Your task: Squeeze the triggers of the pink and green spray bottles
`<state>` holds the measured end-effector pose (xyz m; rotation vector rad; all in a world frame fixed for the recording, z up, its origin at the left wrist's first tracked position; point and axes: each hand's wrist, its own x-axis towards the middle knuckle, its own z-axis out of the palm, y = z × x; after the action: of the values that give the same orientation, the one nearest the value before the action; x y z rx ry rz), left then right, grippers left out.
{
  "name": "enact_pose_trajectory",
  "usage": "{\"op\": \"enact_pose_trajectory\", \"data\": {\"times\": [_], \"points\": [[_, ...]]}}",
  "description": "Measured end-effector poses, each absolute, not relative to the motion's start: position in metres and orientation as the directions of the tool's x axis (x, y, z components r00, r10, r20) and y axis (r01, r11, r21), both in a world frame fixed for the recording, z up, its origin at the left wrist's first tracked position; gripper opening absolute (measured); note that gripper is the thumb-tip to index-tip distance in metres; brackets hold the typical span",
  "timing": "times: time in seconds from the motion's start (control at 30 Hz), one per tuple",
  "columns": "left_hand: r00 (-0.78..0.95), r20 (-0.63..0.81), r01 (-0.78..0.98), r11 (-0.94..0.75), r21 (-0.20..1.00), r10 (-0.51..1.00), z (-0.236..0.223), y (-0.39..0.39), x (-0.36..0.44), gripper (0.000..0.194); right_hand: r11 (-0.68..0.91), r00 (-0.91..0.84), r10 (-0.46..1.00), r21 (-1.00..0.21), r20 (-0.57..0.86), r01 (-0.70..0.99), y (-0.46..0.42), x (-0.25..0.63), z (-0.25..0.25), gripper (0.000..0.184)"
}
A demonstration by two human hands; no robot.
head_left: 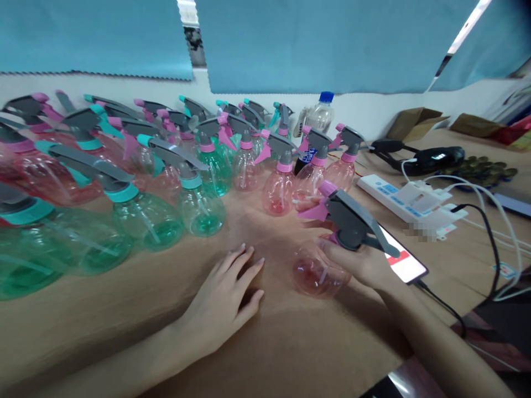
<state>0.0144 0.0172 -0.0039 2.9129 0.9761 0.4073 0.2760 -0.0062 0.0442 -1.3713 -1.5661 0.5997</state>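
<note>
My right hand (352, 257) is wrapped round the neck of a pink spray bottle (318, 273) with a grey head and pink trigger. The bottle tilts a little over the table (265, 342); whether its base touches the wood I cannot tell. My left hand (226, 290) lies on the tabletop, palm down, fingers spread, holding nothing. Beyond it stands a green spray bottle (203, 215) with a turquoise collar. Just past the held bottle is another pink spray bottle (279, 193), upright.
Several more green and pink spray bottles (147, 221) crowd the left and back. On the right lie a white power strip (385, 193) with cables, a lit phone (409, 265) and a black glossy object (440, 159). A clear blue-capped bottle (319, 116) stands by the wall.
</note>
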Motion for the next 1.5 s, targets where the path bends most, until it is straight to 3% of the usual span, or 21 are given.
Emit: {"op": "enact_pose_trajectory", "data": {"times": [0.23,0.5,0.93,1.2,1.5], "points": [[0.764,0.231,0.588,-0.798,0.133,0.602,-0.003,0.016,0.014,0.042,0.219,0.139,0.927,-0.803,0.349,0.554,-0.008,0.274,0.049,0.021],[0.765,0.238,0.587,-0.8,0.123,0.598,-0.004,0.016,0.014,0.042,0.218,0.081,0.954,-0.854,0.288,0.472,-0.007,0.268,0.053,0.049],[0.767,0.242,0.584,-0.802,0.122,0.595,-0.004,0.016,0.014,0.042,0.248,0.038,0.951,-0.835,0.305,0.491,-0.007,0.268,0.053,0.008],[0.767,0.242,0.581,-0.803,0.131,0.595,-0.003,0.017,0.014,0.042,0.195,0.034,0.973,-0.895,0.228,0.401,-0.009,0.271,0.052,0.01],[0.768,0.233,0.583,-0.802,0.132,0.596,-0.003,0.016,0.014,0.042,0.146,0.114,0.964,-0.839,0.239,0.524,-0.013,0.279,0.043,0.014]]}}
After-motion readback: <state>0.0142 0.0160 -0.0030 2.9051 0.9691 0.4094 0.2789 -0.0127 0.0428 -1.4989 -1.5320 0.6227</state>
